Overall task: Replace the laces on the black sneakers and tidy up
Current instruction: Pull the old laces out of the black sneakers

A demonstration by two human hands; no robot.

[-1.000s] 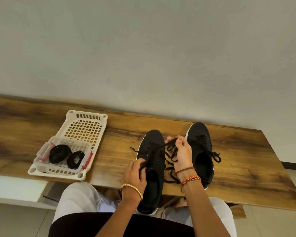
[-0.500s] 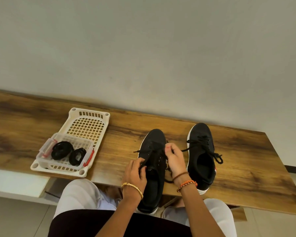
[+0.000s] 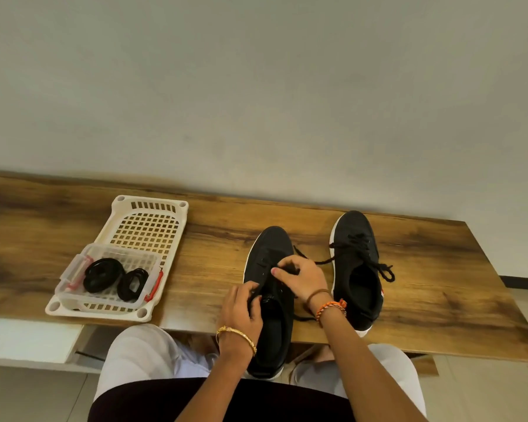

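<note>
Two black sneakers with white soles stand on the wooden table. The left sneaker [image 3: 270,254] lies in front of me, its heel hanging over the near edge. My left hand [image 3: 241,309] holds its left side near the tongue, fingers curled on the edge. My right hand [image 3: 299,277] pinches the black lace [image 3: 305,260] over the eyelets. A loose lace end runs toward the right sneaker [image 3: 358,263], which is laced, its ends hanging to the right.
A white perforated tray [image 3: 153,208] sits at the left of the table [image 3: 439,284]. In it stands a clear plastic box [image 3: 73,269] with red clips holding two coiled black laces [image 3: 104,274]. A wall rises right behind the table.
My right hand has come down from holding the lace up and left onto the left sneaker's eyelets. The lace now lies slack. My left hand stays on the sneaker.
</note>
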